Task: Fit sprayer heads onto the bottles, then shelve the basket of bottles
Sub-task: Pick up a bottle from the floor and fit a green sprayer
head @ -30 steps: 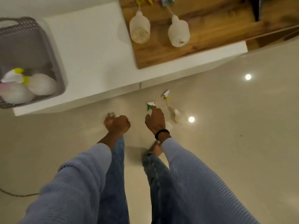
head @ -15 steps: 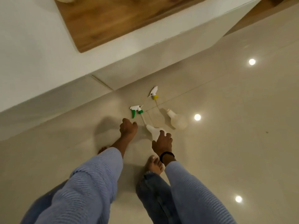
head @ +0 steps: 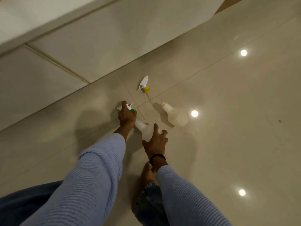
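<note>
Two white bottles and two sprayer heads lie on the shiny tiled floor. My left hand (head: 126, 115) covers the white sprayer head with green parts (head: 130, 107) and curls around it. My right hand (head: 156, 141) rests on the near white bottle (head: 144, 128), fingers spread over its body. The second white bottle (head: 175, 115) lies on its side to the right. Beyond it, apart from both hands, lies a white sprayer head with a yellow collar (head: 144, 84) and its thin tube. The basket is out of view.
A white counter base (head: 101, 38) runs across the top of the view, close behind the items. My bare foot (head: 147, 175) and jeans are below my right wrist. Ceiling lights reflect off the floor to the right.
I have bent lower, so the counter top and basket left the view. My left hand moved forward onto the green sprayer head. My right hand stays on the near bottle.
</note>
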